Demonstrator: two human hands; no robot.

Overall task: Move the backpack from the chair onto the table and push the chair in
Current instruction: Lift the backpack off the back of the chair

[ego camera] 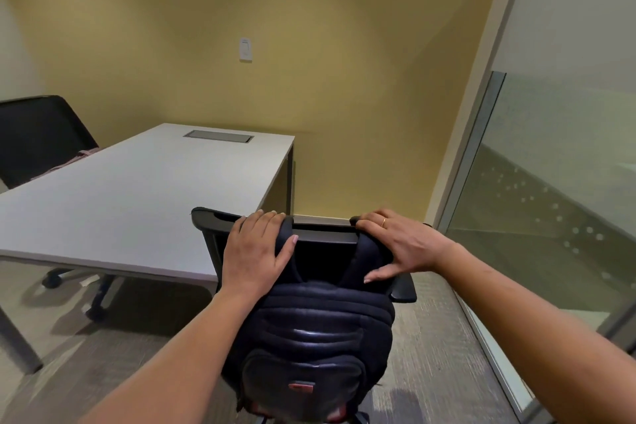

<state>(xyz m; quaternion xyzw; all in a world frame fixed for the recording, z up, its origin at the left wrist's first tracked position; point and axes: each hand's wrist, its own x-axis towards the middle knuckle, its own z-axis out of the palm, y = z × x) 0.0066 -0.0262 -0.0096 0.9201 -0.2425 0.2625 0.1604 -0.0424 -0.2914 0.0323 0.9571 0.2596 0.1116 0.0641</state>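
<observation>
A dark navy backpack (316,337) hangs down the back of a black office chair (327,239), its two shoulder straps looped over the top of the backrest. My left hand (256,251) lies over the left strap at the backrest's top edge, fingers curled over it. My right hand (395,244), with a ring on one finger, grips the right strap, thumb spread below. The chair stands at the near right corner of the white table (137,189), its backrest towards me. The seat is hidden behind the backpack.
A second black chair (38,138) with a pinkish cloth on it stands at the table's far left side. A grey cable hatch (218,136) is set into the tabletop. A yellow wall is behind; a frosted glass partition (550,200) runs along the right. Carpet floor lies below.
</observation>
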